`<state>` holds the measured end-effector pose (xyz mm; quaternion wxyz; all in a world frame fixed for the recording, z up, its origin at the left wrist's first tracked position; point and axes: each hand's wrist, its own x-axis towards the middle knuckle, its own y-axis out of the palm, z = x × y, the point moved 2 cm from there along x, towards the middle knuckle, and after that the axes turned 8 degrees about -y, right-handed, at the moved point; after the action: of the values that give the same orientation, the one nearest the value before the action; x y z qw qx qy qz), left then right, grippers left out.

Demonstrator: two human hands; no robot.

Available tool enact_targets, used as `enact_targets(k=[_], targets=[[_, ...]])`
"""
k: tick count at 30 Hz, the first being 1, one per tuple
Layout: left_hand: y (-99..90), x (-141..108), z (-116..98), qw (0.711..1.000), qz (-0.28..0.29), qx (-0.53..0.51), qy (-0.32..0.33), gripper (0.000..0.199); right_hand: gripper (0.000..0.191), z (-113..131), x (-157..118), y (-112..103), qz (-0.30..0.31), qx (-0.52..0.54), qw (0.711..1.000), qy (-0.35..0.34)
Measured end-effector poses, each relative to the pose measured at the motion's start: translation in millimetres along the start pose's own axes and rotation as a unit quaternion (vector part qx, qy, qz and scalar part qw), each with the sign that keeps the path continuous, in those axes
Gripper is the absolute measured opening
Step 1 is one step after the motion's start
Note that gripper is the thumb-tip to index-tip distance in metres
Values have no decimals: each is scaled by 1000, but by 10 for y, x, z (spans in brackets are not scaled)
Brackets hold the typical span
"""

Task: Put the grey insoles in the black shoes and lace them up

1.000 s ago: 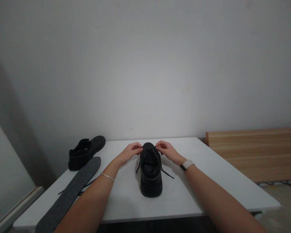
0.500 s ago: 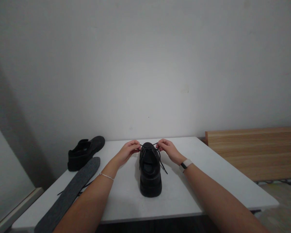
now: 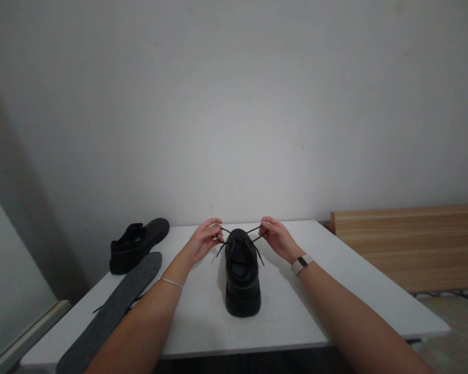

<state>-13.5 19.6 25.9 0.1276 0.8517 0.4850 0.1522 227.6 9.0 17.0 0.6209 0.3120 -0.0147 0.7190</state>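
Observation:
A black lace-up shoe (image 3: 242, 291) stands upright on the white table, heel towards me. My left hand (image 3: 204, 241) pinches a loop of its black shoelace (image 3: 252, 230) out to the left of the shoe. On the other side, my right hand (image 3: 276, 238) is closed on another loop of the lace. Both loops are drawn outward from the shoe's front opening, and loose lace ends hang down on either side. Neither hand touches the shoe's body.
At the table's (image 3: 203, 332) left lies a second black shoe (image 3: 129, 254), with a long grey felt insole (image 3: 117, 306) in front of it, partly behind my left forearm. Wood-grain boards (image 3: 405, 249) lean beyond the right edge. A pale wall (image 3: 234, 114) rises behind.
My hands have moved apart, left hand to the left and right hand to the right and slightly up. The lace loops now stretch wider, and a loose end shows at the left.

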Motion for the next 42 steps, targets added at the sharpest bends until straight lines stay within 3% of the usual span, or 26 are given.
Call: enact_targets(k=[11, 27, 36, 42], targets=[[-8, -23, -56, 999, -9, -31, 8, 50, 20, 119, 31, -96, -47, 84, 995, -10], [-76, -56, -120, 998, 54, -30, -1, 31, 14, 213, 49, -215, -66, 83, 994, -28], [-71, -96, -150, 994, 73, -80, 5, 18, 22, 156, -17, -50, 38, 26, 999, 13], [-87, -111, -159, 991, 81, -106, -8, 12, 28, -83, -34, -26, 106, -115, 986, 66]])
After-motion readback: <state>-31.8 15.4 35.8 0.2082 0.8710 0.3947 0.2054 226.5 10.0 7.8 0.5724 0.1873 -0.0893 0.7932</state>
